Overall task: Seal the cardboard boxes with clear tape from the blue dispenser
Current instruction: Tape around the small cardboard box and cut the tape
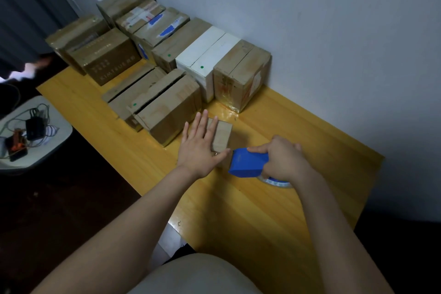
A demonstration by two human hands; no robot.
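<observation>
The sealing seems just underway: the left hand (200, 143) presses straight, spread fingers (203, 124) on the small box (223, 135) mid-desk (262, 210), the right hand (284, 157) grips the blue dispenser (248, 162) at its near side, and neighbouring boxes (167, 107) show open seams.

You have eleven boxes on one yellow table (262, 222): ten brown cardboard boxes (167, 112), most far and left with one small one near, and one white box (205, 55) among the far ones. Three show a green dot (202, 67). One blue dispenser (248, 162) is near right. Two hands: left hand (200, 148), right hand (284, 160).
</observation>
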